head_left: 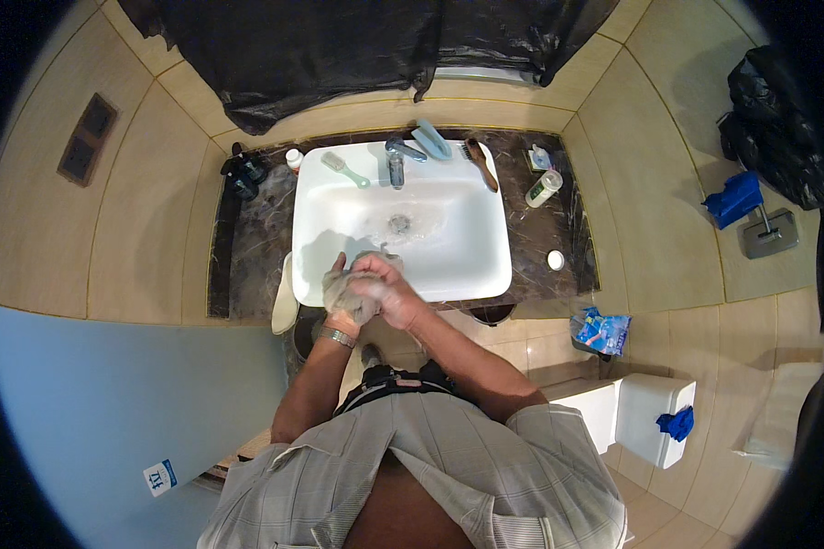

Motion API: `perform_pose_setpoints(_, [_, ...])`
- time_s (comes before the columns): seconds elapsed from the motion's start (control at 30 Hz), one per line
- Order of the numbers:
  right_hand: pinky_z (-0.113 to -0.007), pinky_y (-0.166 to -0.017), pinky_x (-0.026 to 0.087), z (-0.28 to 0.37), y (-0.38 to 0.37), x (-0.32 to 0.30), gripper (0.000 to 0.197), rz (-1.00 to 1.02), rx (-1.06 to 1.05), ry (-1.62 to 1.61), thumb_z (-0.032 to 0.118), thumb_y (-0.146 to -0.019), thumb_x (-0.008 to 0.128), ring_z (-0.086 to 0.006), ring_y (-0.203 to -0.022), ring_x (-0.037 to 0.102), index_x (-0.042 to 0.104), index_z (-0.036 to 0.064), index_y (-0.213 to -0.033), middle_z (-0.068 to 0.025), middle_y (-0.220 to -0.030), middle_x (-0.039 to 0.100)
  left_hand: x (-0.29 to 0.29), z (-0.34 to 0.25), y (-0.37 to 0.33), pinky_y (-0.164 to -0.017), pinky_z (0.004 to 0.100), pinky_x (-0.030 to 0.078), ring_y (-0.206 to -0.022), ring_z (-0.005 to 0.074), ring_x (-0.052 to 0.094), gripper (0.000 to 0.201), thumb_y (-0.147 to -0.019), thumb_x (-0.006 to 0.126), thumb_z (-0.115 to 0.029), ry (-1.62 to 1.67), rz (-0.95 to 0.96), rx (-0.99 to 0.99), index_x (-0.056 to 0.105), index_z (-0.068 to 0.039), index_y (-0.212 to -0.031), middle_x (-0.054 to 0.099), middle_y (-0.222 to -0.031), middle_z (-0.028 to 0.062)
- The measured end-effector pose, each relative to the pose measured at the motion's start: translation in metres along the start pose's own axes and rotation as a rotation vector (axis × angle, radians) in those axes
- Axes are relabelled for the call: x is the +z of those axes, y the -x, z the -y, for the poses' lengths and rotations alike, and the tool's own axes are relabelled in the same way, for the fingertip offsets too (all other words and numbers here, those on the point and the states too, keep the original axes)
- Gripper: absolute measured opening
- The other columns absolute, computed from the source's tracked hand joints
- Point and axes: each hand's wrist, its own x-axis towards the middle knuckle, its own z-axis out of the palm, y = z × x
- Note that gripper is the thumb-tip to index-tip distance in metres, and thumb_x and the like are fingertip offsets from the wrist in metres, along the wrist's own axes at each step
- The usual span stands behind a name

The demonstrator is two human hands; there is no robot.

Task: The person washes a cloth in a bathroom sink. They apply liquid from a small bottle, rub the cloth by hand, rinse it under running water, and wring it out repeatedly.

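Over the front rim of the white sink (490,274), my hands meet around a crumpled, wet, greyish cloth (350,291). My left hand (343,320), with a metal watch on its wrist, is closed around the cloth from below, and its fingers are partly hidden. From the right side my right hand (395,295) presses on the same cloth with bent fingers. Suds lie around the drain (399,223) in the basin. A chrome faucet (395,169) stands at the back rim.
On the sink's rim lie a pale green brush (346,170), a light blue brush (432,141) and a brown wooden brush (482,166). A cream sole-shaped item (285,297) rests at the counter's left front edge. Right of the sink stand a bottle (544,188) and a white lid (556,261).
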Motion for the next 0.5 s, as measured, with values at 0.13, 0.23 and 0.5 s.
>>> perform_pose_setpoints(0.13, [-0.043, -0.076, 0.055, -0.006, 0.006, 0.013, 0.026, -0.201, -0.414, 0.965, 0.028, -0.093, 0.074, -0.0373, -0.085, 0.071, 0.066, 0.0034, -0.093, -0.0219, -0.092, 0.071, -0.023, 0.005, -0.012, -0.106, 0.0444, 0.048, -0.115, 0.0253, 0.064, 0.032, -0.102, 0.052, -0.037, -0.009, -0.054, 0.047, 0.067, -0.012, -0.115, 0.070, -0.117, 0.0075])
perform_pose_setpoints(0.23, [-0.050, -0.069, 0.054, -0.015, -0.026, -0.023, 0.035, -0.412, -0.282, 1.023, 0.035, -0.096, 0.070, -0.0459, -0.077, 0.068, 0.064, 0.0016, -0.089, -0.0267, -0.083, 0.068, -0.030, 0.014, -0.020, -0.106, 0.0414, 0.050, -0.117, 0.0238, 0.063, 0.033, -0.107, 0.047, -0.032, -0.078, -0.127, 0.098, 0.062, -0.012, -0.128, 0.067, -0.126, 0.0051])
perform_pose_setpoints(0.5, [-0.054, -0.074, 0.053, -0.037, -0.033, -0.004, 0.033, -0.384, -0.385, 1.026, 0.038, -0.101, 0.061, -0.0495, -0.084, 0.066, 0.056, 0.0047, -0.102, -0.0275, -0.090, 0.068, -0.085, -0.036, -0.050, -0.096, 0.0396, 0.056, -0.105, 0.0241, 0.065, 0.026, -0.108, 0.042, -0.018, -0.276, 0.261, 0.282, 0.059, -0.007, -0.124, 0.065, -0.116, 0.0101])
